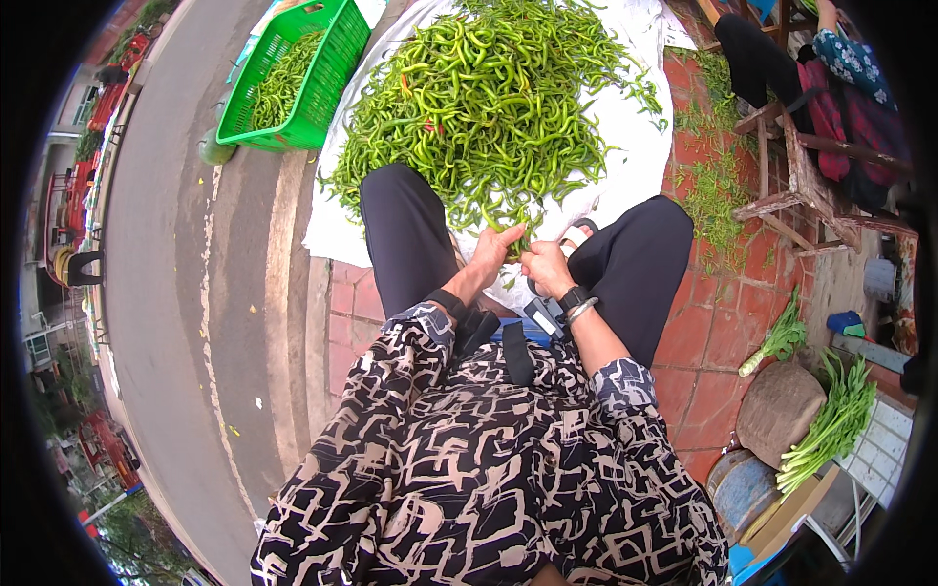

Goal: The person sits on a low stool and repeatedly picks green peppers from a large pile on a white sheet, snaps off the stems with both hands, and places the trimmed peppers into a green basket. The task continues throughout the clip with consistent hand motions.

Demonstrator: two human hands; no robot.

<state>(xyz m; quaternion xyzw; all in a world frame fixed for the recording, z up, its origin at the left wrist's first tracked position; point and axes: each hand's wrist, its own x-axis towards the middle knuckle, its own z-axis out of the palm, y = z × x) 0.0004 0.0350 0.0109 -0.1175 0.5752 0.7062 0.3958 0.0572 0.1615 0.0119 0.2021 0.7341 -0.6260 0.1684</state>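
Note:
A large heap of green chili peppers (498, 95), with a few red ones in it, lies on a white plastic sheet (630, 154) in front of me. My left hand (492, 255) is at the heap's near edge between my knees, its thumb and fingers closed on a green chili pepper (516, 247). Close beside it on the right, my right hand (548, 266) pinches at the lower end of the same small bit of green; its fingertips are partly hidden. Both wrists wear dark straps, and a silvery bangle (582, 311) circles the right one.
A green plastic crate (315, 95) with more chilies stands at upper left by a round green melon (215, 149). Chili scraps (714, 198) litter the red tiles. Right are a wooden chair (813, 176), another person's sleeve (850, 62), a round stump (780, 410) and leafy greens (828, 425).

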